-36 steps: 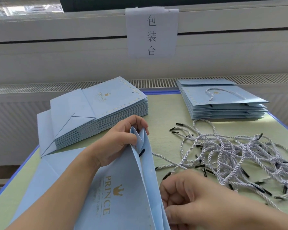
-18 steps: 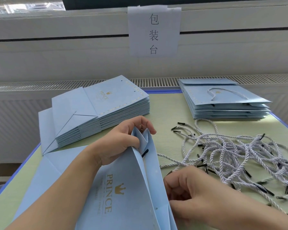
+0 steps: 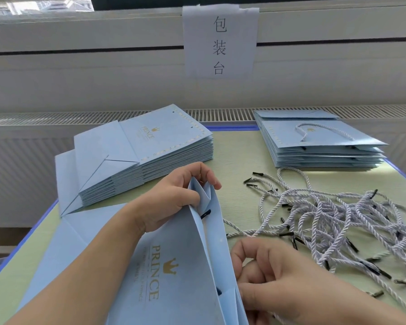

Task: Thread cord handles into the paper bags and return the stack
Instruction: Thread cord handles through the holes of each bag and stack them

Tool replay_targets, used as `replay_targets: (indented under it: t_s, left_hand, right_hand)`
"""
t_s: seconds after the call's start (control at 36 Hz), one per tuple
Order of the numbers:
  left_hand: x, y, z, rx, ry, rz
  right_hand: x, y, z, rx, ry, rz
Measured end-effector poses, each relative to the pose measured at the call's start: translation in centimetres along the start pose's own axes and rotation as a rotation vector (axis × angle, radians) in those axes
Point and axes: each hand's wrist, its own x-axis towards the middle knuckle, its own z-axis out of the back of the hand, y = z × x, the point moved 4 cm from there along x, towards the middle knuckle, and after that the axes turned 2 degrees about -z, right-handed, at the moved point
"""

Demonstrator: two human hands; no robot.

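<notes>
beside the tangled cord pile (image 3: 338, 221), a person's left hand (image 3: 174, 195) pinched a blue paper bag (image 3: 174, 266) open at its mouth, likely exposing holes; right hand (image 3: 274, 277) fingers curled, possibly gripping cord, i couldn't tell.

I counted two stacks of flat blue bags on the tabletop, one (image 3: 141, 158) at the far left edge and one (image 3: 319, 144) at the far right corner. One bag (image 3: 174, 277) stood open between my two hands. One heap of cords (image 3: 338, 221) lay along the right edge, too tangled to count. One paper sign (image 3: 219, 41) hung behind.
</notes>
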Motion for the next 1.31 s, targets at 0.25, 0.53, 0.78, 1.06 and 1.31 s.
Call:
replay_targets:
  t_s: [0.25, 0.53, 0.78, 1.06, 1.31]
  left_hand:
    - [-0.1, -0.1, -0.1, 0.044, -0.027, -0.004]
    - [-0.2, -0.4, -0.7, 0.130, -0.040, 0.009]
    - [-0.1, -0.2, -0.7, 0.140, -0.014, 0.010]
    - [-0.2, -0.4, -0.9, 0.134, -0.025, 0.014]
    - [-0.4, -0.4, -0.5, 0.111, -0.056, 0.017]
  right_hand:
    - [-1.1, -0.2, -0.4, 0.027, -0.194, 0.113]
    - [-1.4, 1.5, -0.7, -0.622, -0.262, 0.190]
    - [-0.9, 2.2, -0.9, -0.788, -0.192, 0.159]
    - [-0.8, 1.3, -1.0, -0.842, -0.251, 0.171]
    - [-0.7, -0.9, -0.6, -0.743, -0.455, 0.373]
